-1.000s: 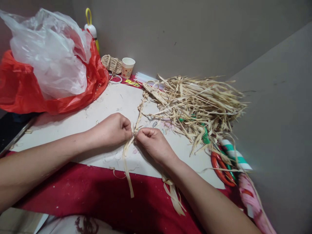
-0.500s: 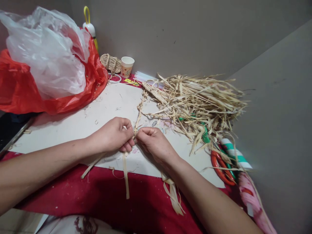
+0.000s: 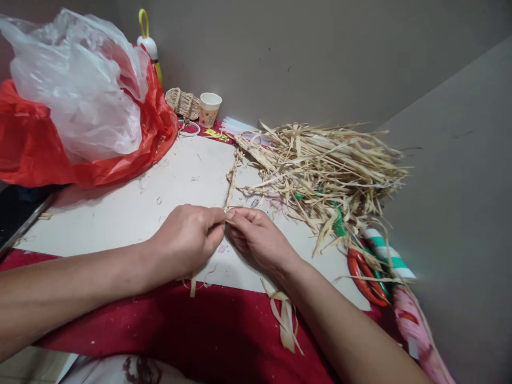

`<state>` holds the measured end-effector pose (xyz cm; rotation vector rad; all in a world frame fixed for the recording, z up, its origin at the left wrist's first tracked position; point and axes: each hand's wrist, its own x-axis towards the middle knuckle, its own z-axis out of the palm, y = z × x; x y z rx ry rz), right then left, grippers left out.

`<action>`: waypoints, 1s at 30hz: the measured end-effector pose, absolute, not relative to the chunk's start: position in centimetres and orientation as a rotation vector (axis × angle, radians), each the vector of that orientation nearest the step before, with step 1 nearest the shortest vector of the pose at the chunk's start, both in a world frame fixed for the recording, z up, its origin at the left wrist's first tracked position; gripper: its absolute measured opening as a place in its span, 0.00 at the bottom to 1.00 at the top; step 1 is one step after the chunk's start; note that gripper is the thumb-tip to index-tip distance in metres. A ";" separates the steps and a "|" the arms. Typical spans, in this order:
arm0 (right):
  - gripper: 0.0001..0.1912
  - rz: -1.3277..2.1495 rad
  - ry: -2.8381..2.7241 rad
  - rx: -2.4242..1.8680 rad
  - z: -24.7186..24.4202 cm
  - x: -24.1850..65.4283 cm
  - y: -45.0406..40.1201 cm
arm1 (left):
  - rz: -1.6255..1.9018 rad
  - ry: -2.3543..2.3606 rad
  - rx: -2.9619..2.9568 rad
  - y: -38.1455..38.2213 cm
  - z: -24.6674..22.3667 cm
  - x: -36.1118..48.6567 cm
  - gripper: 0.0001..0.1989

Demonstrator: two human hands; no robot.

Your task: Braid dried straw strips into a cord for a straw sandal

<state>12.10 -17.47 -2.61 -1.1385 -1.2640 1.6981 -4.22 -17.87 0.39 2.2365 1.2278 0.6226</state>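
Pinched tight: left hand (image 3: 191,234) and right hand (image 3: 258,234) together on near end of braided cord (image 3: 231,186) | left of straw heap (image 3: 328,160), long axis running from grip toward heap's far-left edge | right hand nearer heap

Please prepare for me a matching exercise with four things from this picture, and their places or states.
1. Braided strand
2. Paper cup
3. Whitish plastic bag
4. Pile of dry strips

A. Bunched up in a red bag
B. Heaped, right of the cup
C. Pinched by the left hand and right hand
D. Upright, beside a woven piece

Pairs: 1-C, 2-D, 3-A, 4-B
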 end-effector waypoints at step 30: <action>0.13 1.795 -1.096 -0.928 -2.2 12.5 -17.4 | 0.936 1.199 2.369 -17.9 -0.1 -4.4 0.07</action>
